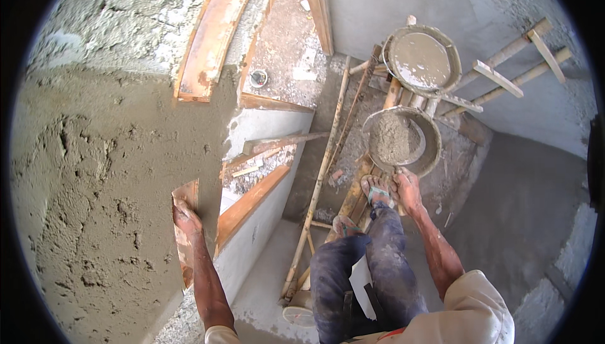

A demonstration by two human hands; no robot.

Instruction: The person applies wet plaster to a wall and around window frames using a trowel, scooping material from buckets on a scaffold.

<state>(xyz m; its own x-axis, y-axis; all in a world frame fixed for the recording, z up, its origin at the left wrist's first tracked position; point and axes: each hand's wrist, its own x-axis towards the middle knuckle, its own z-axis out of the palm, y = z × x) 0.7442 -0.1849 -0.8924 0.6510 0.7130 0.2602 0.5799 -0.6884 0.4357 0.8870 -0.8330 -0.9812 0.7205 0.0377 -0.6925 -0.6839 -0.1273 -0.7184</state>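
Note:
My left hand is closed on a narrow wooden board, smeared with mortar, which lies along the edge of the wet grey plaster at left. My right hand makes a fist at the near rim of a bucket partly filled with grey mortar; what the fingers hold is hidden. A pale curved edge shows inside that bucket beside the mortar. Just beyond stands a second bucket, holding greyish liquid with lighter patches.
My sandalled feet stand on a narrow pole-and-plank scaffold, with a long bamboo pole on its left. Wooden boards edge the wall's wedge-shaped steps. A small cup sits on one step. Poles with crosspieces reach toward the far right.

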